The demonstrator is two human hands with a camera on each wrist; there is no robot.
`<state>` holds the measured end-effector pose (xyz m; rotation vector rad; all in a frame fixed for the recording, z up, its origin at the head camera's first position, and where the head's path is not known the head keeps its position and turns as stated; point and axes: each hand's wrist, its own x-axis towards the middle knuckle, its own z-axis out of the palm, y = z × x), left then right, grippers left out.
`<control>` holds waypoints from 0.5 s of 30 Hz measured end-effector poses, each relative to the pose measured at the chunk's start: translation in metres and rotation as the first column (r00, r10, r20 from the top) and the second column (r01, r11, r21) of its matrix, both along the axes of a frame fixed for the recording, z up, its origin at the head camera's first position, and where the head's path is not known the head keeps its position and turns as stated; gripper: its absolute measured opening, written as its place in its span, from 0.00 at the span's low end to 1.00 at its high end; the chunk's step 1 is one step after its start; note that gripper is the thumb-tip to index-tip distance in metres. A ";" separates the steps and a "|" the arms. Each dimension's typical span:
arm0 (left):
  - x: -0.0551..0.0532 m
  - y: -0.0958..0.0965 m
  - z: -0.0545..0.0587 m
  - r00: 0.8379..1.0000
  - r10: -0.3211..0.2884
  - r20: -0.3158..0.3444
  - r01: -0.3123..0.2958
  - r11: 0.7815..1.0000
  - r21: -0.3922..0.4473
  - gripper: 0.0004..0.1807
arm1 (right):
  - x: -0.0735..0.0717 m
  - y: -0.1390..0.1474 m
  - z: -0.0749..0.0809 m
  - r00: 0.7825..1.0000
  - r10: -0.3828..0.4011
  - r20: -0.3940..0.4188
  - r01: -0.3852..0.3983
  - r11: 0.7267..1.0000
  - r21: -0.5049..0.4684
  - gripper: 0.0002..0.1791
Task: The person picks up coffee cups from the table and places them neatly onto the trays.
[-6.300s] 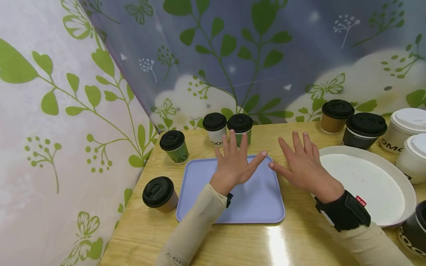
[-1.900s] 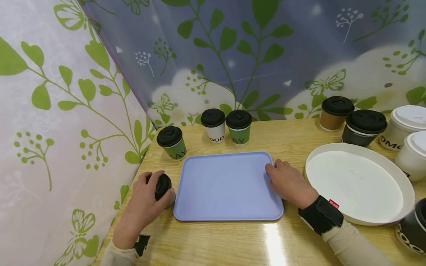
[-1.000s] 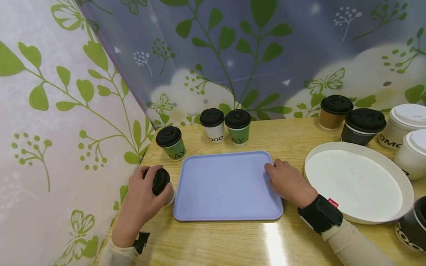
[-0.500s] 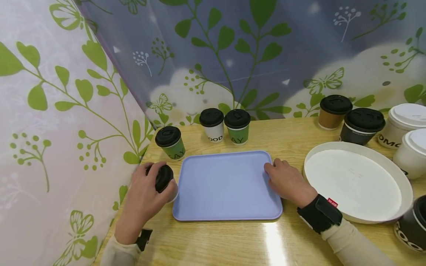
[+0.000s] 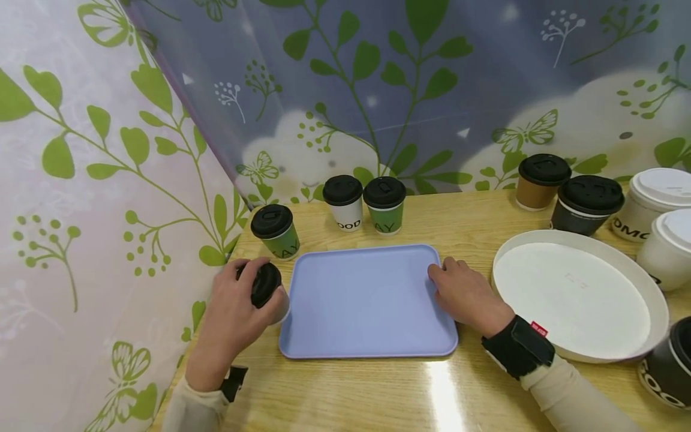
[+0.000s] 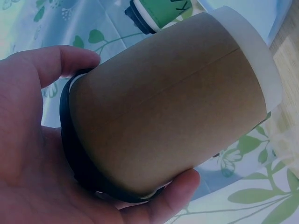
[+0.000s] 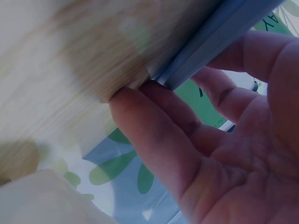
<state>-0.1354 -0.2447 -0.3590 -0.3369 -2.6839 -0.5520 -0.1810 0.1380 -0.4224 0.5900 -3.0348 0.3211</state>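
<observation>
My left hand (image 5: 232,315) grips a brown paper coffee cup (image 6: 168,98) from above, its fingers and thumb around the black lid (image 5: 267,285). That cup is just left of the lavender tray (image 5: 367,306), overlapping its left rim in the head view. In the left wrist view its brown side and whitish base band show. At the tray's right rim, my right hand (image 5: 469,297) has its fingers curled against the edge; the right wrist view shows the tray edge (image 7: 201,51) between thumb and fingers. Nothing stands on the tray.
Behind the tray stand a green cup (image 5: 282,241), a white cup (image 5: 346,215) and another green cup (image 5: 386,217). To the right lies a round white tray (image 5: 572,300), with a brown cup (image 5: 536,193), dark cups (image 5: 580,219) and white-lidded tubs (image 5: 669,255) around it.
Both hands were spread above the tray at first. The left then took hold of the brown cup, which has shifted slightly away from me; the right went to the tray's right rim and stayed.
</observation>
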 end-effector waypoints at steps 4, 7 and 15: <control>-0.001 0.001 0.000 1.000 -0.001 0.001 0.001 1.000 -0.018 0.26 | 0.000 0.000 0.000 1.000 -0.003 0.008 0.003 1.000 0.002 0.10; -0.003 0.002 0.000 1.000 -0.004 0.002 0.004 1.000 -0.029 0.27 | 0.000 0.000 0.000 1.000 -0.003 0.008 0.003 1.000 0.003 0.10; -0.005 0.008 0.001 1.000 -0.026 0.011 0.026 1.000 -0.017 0.26 | 0.000 0.000 -0.002 1.000 -0.004 -0.002 0.004 1.000 -0.004 0.09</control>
